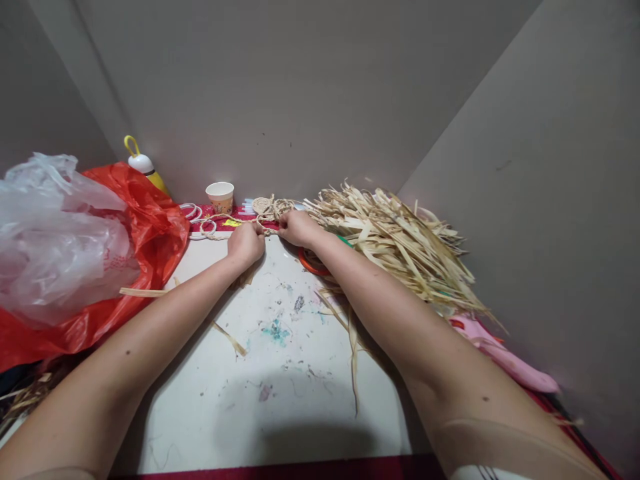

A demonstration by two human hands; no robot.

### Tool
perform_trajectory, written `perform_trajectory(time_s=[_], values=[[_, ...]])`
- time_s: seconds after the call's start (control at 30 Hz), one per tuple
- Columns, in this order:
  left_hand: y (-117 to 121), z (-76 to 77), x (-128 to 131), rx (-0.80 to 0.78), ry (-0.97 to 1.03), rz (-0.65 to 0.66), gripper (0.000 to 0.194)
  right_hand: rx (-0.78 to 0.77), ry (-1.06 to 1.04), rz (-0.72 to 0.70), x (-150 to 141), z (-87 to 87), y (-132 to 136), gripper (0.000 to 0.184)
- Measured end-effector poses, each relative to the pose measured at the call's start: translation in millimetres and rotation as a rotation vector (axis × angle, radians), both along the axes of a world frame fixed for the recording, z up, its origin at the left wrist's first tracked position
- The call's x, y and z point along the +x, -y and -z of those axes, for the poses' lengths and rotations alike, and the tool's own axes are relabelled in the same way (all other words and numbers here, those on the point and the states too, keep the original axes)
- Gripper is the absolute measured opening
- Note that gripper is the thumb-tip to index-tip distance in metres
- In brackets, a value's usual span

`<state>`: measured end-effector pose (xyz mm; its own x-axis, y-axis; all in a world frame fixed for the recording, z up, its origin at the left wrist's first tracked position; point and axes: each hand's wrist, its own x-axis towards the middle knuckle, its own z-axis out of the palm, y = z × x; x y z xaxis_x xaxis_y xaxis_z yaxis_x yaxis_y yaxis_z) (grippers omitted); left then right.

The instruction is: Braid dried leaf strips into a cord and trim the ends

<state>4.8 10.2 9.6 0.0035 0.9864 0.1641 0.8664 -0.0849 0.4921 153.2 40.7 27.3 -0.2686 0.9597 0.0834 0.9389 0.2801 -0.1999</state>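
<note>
Both arms reach to the back of the white board (220,400). My left hand (246,244) is closed, its fingertips pinching a thin twisted straw cord (267,232). Close by on the right, my right hand (299,229) is also closed on the cord. A loop of the cord runs leftward past my left hand. Behind my hands lies a round woven straw piece (262,205) with more coiled cord beside it; whether it joins the held cord I cannot tell. The fingertips are partly hidden.
A heap of dry straw strips (395,233) lies right of my hands. Left are a red plastic bag (165,233) with clear plastic, and a yellow-white bottle (143,163). A paper cup (220,197) stands at the back by the grey wall. A pink object (510,360) lies right.
</note>
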Motion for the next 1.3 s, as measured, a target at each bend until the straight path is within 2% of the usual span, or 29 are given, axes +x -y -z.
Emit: perform_trajectory(time_s=[0.1,0.27,0.43,0.63,0.93,1.1,1.3], values=[[4,-4.5,0,-0.017,-0.026,0.005,0.025,-0.014,0.034,0.002,-3,-4.2,8,0.02],[0,-9.4,-5,-0.045,-0.01,0.014,0.019,-0.027,0.038,-0.08,-6,-6.3,18,0.017],[-10,-10.1,-14,-0.134,0.153,0.026,0.011,-0.029,-0.037,-0.145,-4,-0.5,18,0.016],[-8,-11.2,-13,-0.209,0.347,0.006,0.009,-0.018,-0.075,-0.162,-2,2.1,24,0.019],[-10,-24.8,-12,-0.329,0.367,0.018,0.003,-0.036,-0.084,-0.067,-4,-2.8,34,0.022],[-12,-27.7,-13,-0.314,0.322,0.016,0.007,-0.039,-0.023,-0.107,-5,-8.8,43,0.025],[-13,-24.5,-11,-0.386,0.315,0.003,0.012,-0.038,0.089,-0.164,-7,-16.8,56,0.029]])
